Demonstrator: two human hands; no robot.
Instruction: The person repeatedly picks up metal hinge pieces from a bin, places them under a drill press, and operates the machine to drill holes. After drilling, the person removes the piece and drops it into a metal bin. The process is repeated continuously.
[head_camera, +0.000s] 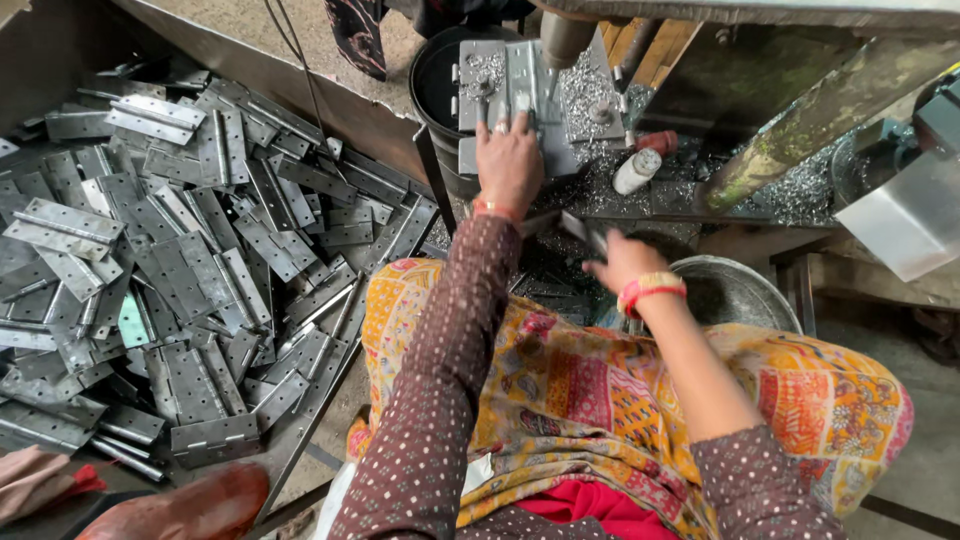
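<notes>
My left hand (508, 160) reaches forward and presses a grey metal hinge (512, 85) flat on the drill press table, under the drill spindle (565, 35). Its fingers lie spread over the hinge plate. My right hand (618, 262) is lower and nearer to me, blurred by motion, with its fingers closed on another dark metal hinge (580, 228). It hovers just left of a round metal bowl (745, 290). Both wrists carry bangles, and dotted brown sleeves cover my arms.
A big heap of grey metal hinges (170, 250) fills a tray on my left. Metal shavings (800, 195) cover the machine bed. A small white bottle (637, 170) lies by the press. A black bucket (435, 85) stands behind the table.
</notes>
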